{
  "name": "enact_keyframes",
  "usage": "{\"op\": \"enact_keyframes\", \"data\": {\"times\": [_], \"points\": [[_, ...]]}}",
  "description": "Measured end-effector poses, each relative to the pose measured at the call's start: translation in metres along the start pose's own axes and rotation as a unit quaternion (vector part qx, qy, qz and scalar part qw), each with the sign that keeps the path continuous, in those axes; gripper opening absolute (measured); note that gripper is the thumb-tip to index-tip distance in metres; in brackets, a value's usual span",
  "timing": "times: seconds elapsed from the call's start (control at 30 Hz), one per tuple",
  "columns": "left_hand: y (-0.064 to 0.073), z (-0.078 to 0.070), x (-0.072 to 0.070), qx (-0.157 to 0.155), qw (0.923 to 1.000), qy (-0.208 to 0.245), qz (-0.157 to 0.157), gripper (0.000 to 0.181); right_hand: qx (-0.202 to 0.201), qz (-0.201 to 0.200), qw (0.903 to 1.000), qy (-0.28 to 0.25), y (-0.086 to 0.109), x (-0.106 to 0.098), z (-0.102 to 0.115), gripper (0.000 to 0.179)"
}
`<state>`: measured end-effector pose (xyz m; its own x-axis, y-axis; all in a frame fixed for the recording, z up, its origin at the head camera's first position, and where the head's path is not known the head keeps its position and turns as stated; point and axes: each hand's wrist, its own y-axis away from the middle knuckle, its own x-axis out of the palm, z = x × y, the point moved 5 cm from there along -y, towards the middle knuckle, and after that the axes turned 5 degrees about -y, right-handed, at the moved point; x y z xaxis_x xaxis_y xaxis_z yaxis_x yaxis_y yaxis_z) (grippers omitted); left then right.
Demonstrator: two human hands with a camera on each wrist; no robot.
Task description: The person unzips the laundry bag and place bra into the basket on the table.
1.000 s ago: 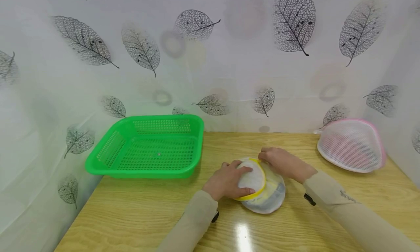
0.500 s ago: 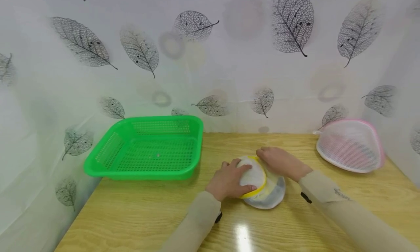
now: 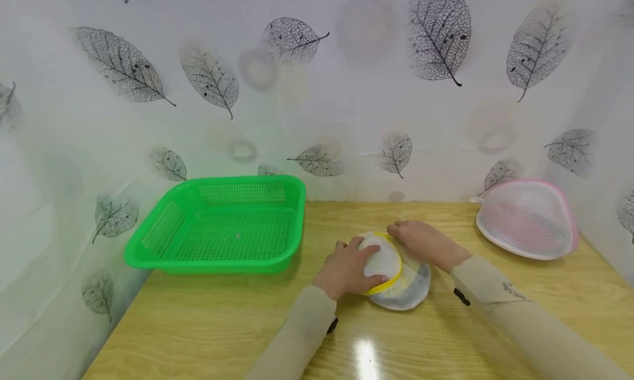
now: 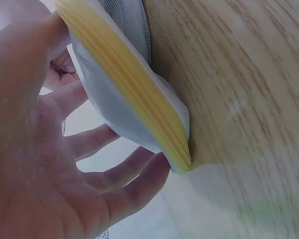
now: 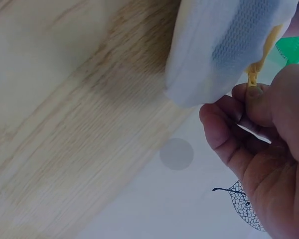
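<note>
A round white mesh laundry bag [image 3: 380, 263] with a yellow zipper [image 4: 132, 94] sits on the wooden table, its greyish lower part [image 3: 408, 297] showing at the near right. My left hand [image 3: 346, 271] grips the bag from the left, fingers spread over its top and thumb by the yellow band. On the far right side of the bag, my right hand [image 3: 421, 241] pinches the small yellow zipper pull [image 5: 252, 79] between thumb and index finger, as the right wrist view shows. In the left wrist view the zipper teeth run in a closed line along the band.
A green perforated plastic basket [image 3: 292, 259] stands at the left of the table. Toward the back right leans another mesh bag [image 3: 527, 220], white with pink edging. A white curtain [image 3: 346, 94] printed with leaves hangs behind the table [image 3: 238, 325].
My left hand has shifted slightly right and away from me with the bag. The right hand has moved slightly left along the bag's edge, still pinching. The basket and other bag stay put.
</note>
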<state>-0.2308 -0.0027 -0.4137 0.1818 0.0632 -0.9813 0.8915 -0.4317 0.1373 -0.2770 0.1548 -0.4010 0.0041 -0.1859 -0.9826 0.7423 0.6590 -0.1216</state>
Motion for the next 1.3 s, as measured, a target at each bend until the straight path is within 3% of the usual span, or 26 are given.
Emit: {"op": "enact_keyframes", "data": {"times": [0.53, 1.3], "points": [[0.001, -0.001, -0.003, -0.006, 1.0000, 0.007, 0.001, 0.069, -0.007, -0.014, 0.9997, -0.020, 0.012, -0.008, 0.004, 0.008], [0.000, 0.000, -0.001, -0.007, 0.9999, 0.012, 0.005, 0.069, -0.008, -0.013, 0.9999, -0.004, 0.021, -0.008, 0.005, 0.017]]}}
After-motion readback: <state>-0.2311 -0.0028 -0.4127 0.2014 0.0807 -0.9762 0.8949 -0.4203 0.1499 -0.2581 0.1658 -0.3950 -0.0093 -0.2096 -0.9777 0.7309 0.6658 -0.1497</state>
